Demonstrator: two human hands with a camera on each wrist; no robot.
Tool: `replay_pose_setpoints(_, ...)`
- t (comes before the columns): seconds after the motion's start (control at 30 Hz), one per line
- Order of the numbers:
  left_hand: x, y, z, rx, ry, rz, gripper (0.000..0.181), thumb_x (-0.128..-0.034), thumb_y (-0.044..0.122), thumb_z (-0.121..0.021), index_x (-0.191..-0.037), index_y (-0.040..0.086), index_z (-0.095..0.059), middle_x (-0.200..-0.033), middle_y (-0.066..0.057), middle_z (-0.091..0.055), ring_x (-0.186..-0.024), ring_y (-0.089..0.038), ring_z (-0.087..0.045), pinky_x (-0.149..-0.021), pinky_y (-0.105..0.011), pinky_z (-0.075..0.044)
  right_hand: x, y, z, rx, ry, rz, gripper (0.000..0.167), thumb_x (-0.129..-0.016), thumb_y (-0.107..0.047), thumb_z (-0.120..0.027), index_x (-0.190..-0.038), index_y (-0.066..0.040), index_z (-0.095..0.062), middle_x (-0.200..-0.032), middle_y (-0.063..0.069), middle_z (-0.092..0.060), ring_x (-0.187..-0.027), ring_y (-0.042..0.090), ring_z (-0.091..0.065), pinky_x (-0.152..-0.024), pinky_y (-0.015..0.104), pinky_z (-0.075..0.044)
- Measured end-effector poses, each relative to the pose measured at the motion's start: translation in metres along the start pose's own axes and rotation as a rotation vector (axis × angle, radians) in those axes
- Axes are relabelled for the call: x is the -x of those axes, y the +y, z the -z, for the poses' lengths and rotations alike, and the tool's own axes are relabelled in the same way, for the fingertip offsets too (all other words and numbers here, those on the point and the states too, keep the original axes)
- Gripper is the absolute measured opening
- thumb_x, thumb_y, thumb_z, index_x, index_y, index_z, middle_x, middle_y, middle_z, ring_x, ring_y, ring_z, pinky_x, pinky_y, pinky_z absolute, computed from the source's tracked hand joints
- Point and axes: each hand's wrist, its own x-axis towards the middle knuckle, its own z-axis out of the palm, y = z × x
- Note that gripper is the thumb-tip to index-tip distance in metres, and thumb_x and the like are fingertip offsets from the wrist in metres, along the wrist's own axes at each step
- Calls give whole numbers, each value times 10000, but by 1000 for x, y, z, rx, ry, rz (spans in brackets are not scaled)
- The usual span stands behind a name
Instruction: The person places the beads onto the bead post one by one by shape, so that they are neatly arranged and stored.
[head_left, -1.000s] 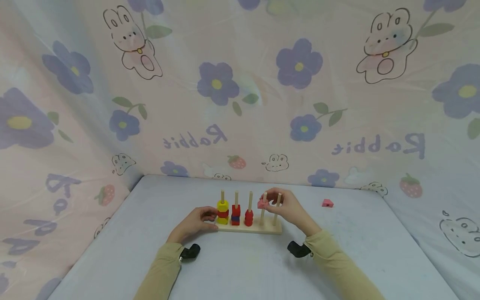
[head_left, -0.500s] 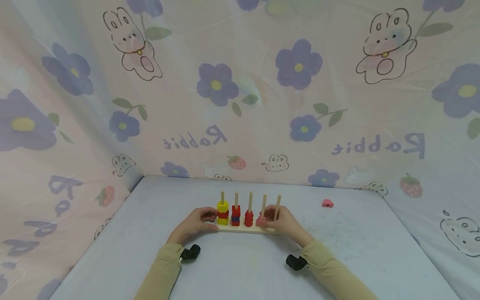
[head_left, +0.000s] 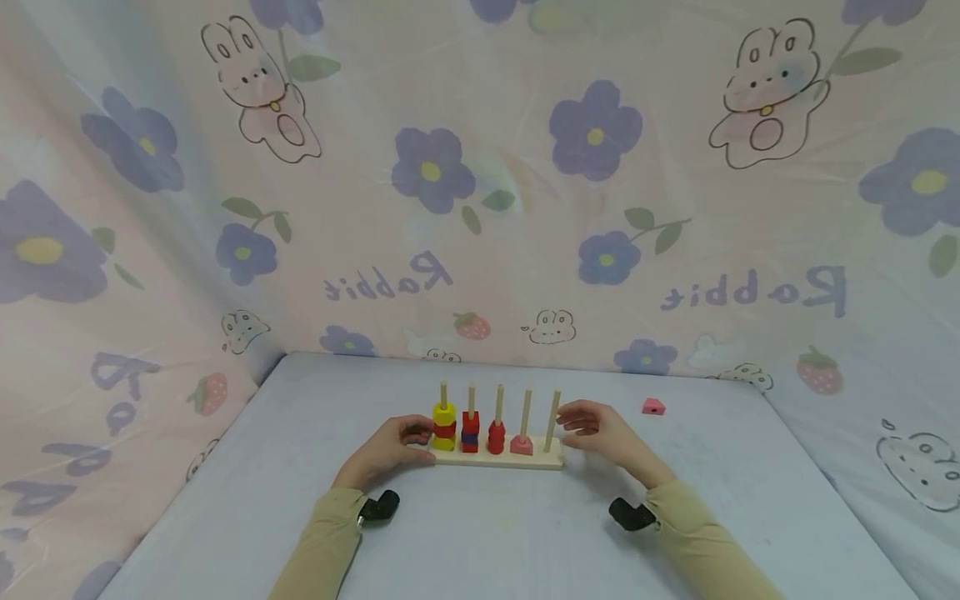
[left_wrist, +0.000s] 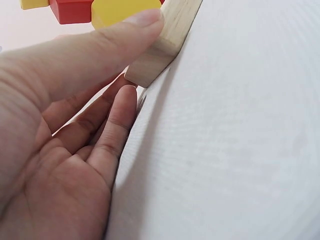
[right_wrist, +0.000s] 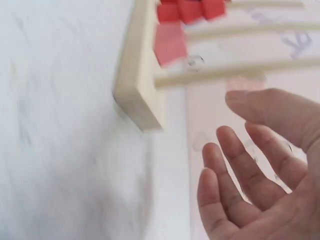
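A wooden peg board [head_left: 495,460] with several upright pegs stands on the table. My left hand [head_left: 388,446] grips its left end, the thumb laid along the front and the fingers behind. Yellow and red blocks [head_left: 445,427] fill the leftmost peg. Red and blue blocks [head_left: 470,433] are on the second, and red blocks [head_left: 497,438] on the third. One pink block [head_left: 522,446] sits at the foot of the fourth peg; the rightmost peg [head_left: 552,421] is bare. Just right of it is my right hand [head_left: 606,432], fingers loosely bent and holding nothing.
A loose pink block [head_left: 653,407] lies on the table [head_left: 480,533] beyond and to the right of my right hand. A patterned curtain [head_left: 510,208] hangs behind the table and along its left side.
The pink block went down the fourth peg to the base. My right hand has let it go and drawn back right. My left hand keeps its place on the board.
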Motion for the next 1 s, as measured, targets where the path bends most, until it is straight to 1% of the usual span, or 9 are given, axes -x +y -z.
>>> replay_pose_setpoints(0.17, 2, 1, 1, 5, 1, -2, 533, -763, 92, -808, -1233, 18, -568, -1198, -79, -582, -1051, -243, -557, -954, -386, -461, 15, 4, 36, -12, 79, -70, 438, -849, 5, -696, -1250, 60, -527, -1197, 312, -558, -1110, 489, -520, -847, 271, -513)
replay_pose_setpoints(0.23, 3, 0, 1, 9, 0, -14, 533, -768, 77, -802, -1239, 6, -562, -1202, -81, -580, -1051, -254, -555, -955, -408, -458, 21, 5, 50, -4, 112, -84, 449, -851, -2, -697, -1261, 50, -523, -1215, 319, -543, -1125, 494, -507, -832, 257, -517)
replay_pose_setpoints(0.33, 2, -1, 1, 9, 1, -17, 534, -765, 74, -803, -1236, 1, -562, -1194, -84, -583, -1039, -252, -558, -950, -400, -463, 29, 9, 73, 33, 162, -98, 476, -869, -52, -695, -1291, 52, -502, -1235, 309, -537, -1130, 458, -519, -819, 247, -520)
replay_pose_setpoints(0.53, 0, -3, 0, 4, -9, -8, 538, -757, 128, -819, -1225, 28, -576, -1189, -70, -587, -1027, -219, -564, -924, -302, -476, 41, 25, 110, 132, 266, -180, 538, -920, -208, -660, -1346, 44, -450, -1266, 276, -540, -1118, 284, -569, -806, 179, -483)
replay_pose_setpoints(0.63, 0, -5, 0, -5, -13, -16, 541, -757, 149, -822, -1225, 35, -576, -1188, -61, -586, -1023, -215, -563, -913, -279, -478, 45, 32, 119, 184, 304, -219, 521, -948, -240, -619, -1349, 45, -448, -1267, 265, -549, -1123, 289, -557, -799, 182, -463)
replay_pose_setpoints(0.73, 0, -4, 0, -5, -11, -12, 541, -752, 155, -826, -1221, 47, -581, -1181, -50, -587, -1019, -212, -560, -912, -278, -475, 48, 39, 124, 190, 325, -254, 508, -969, -256, -582, -1355, 44, -445, -1273, 270, -542, -1118, 298, -539, -823, 251, -473)
replay_pose_setpoints(0.8, 1, -4, 0, -3, -10, -15, 540, -754, 155, -825, -1222, 44, -580, -1181, -56, -587, -1020, -216, -559, -918, -292, -474, 48, 43, 125, 183, 332, -273, 506, -976, -263, -568, -1354, 51, -444, -1279, 278, -530, -1072, 197, -549, -844, 316, -483)
replay_pose_setpoints(0.9, 1, -3, 0, 0, -10, -12, 536, -758, 144, -821, -1225, 45, -579, -1184, -58, -587, -1026, -220, -559, -932, -316, -470, 45, 51, 126, 169, 350, -297, 508, -975, -258, -571, -1349, 63, -450, -1271, 282, -533, -967, 26, -537, -857, 346, -492)
replay_pose_setpoints(1.0, 1, -2, -1, 4, -11, -18, 529, -759, 126, -818, -1222, 31, -579, -1188, -73, -588, -1031, -230, -562, -941, -349, -469, 42, 59, 126, 177, 372, -315, 495, -974, -233, -571, -1334, 86, -457, -1246, 284, -549, -893, -53, -515, -826, 322, -505)
